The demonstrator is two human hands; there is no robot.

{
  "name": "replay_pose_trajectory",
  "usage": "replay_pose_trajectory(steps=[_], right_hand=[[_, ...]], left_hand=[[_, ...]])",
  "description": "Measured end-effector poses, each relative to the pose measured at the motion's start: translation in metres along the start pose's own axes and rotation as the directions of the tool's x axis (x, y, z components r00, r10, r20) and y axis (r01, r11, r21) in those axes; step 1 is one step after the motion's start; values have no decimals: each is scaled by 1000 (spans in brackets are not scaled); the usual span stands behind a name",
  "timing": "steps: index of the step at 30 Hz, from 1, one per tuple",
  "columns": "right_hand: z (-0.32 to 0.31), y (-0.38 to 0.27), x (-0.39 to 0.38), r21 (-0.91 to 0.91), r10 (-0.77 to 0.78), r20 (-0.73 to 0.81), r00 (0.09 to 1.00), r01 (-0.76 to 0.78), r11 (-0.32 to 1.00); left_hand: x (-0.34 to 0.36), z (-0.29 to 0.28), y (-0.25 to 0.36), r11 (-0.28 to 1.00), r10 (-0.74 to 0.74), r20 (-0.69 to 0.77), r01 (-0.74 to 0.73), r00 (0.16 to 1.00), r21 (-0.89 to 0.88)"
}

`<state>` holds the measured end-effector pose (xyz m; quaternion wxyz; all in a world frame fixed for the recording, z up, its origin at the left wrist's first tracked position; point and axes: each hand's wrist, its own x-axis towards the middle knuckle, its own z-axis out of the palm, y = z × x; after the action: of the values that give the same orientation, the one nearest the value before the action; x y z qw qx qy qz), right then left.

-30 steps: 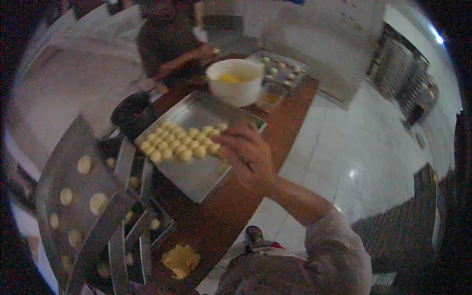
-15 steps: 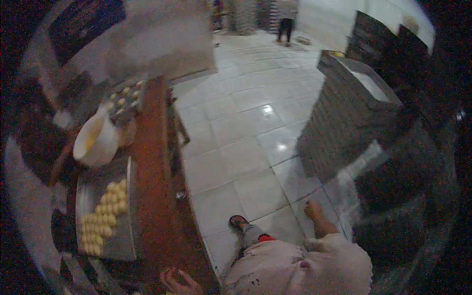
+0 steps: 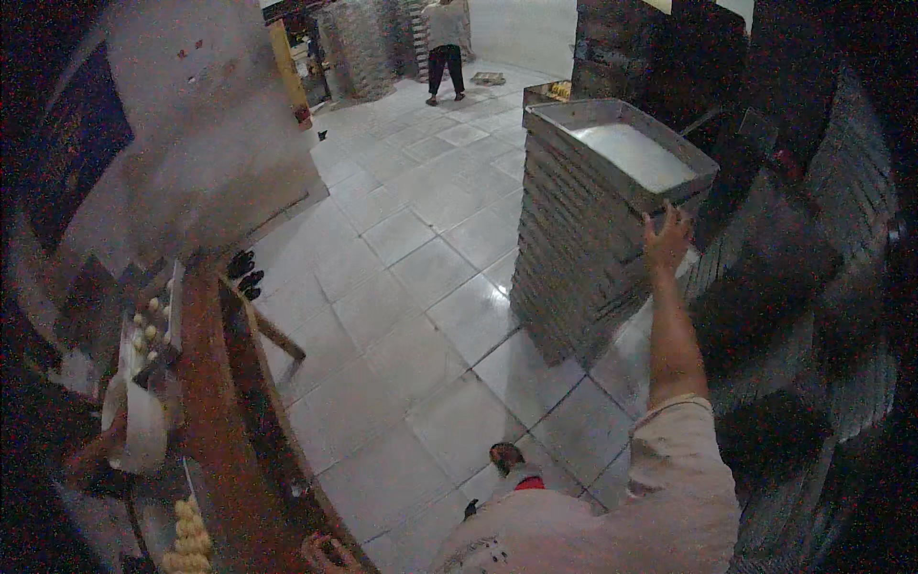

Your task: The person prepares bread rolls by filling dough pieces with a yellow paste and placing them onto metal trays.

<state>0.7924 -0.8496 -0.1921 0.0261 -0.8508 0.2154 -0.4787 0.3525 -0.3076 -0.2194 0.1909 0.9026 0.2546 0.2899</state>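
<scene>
A tall stack of grey trays (image 3: 583, 239) stands on the floor to the right of centre. Its top tray (image 3: 690, 187) has a pale, whitish bottom. My right hand (image 3: 667, 239) is at the near corner of that top tray, arm stretched out, fingers spread against the rim. My left hand (image 3: 330, 553) is low by the edge of the wooden table (image 3: 225, 430), partly cut off by the picture's lower edge. Its fingers are loosely curved and apart, and I see nothing in them.
On the table at left are yellowish dough balls (image 3: 188, 536), a white tub (image 3: 143, 426) and a tray of pale dough balls (image 3: 151, 330). A person (image 3: 446, 48) stands far off by stacked trays (image 3: 359, 48). Dark stacks (image 3: 775, 335) line the right. Dark footwear (image 3: 247, 275) lies beyond the table.
My right arm has risen from low beside my body to the top tray's corner. The view has turned right and moved nearer the stack. My left hand stays low by the table.
</scene>
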Motion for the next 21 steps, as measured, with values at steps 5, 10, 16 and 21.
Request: replay_pose_trajectory(steps=[5, 10, 16, 21], right_hand=[[56, 15, 49, -30, -82, 239, 967, 92, 995], [89, 102, 126, 276, -211, -41, 977, 214, 937], [-3, 19, 240, 266, -528, -53, 848, 521, 811], [-25, -13, 174, 157, -554, 103, 826, 537, 829]], left_hand=[[34, 58, 70, 994, -15, 187, 34, 982, -101], [46, 101, 135, 966, -7, 302, 84, 953, -244], [64, 101, 111, 987, 79, 269, -38, 960, -155], [42, 100, 81, 953, -138, 261, 200, 955, -226]])
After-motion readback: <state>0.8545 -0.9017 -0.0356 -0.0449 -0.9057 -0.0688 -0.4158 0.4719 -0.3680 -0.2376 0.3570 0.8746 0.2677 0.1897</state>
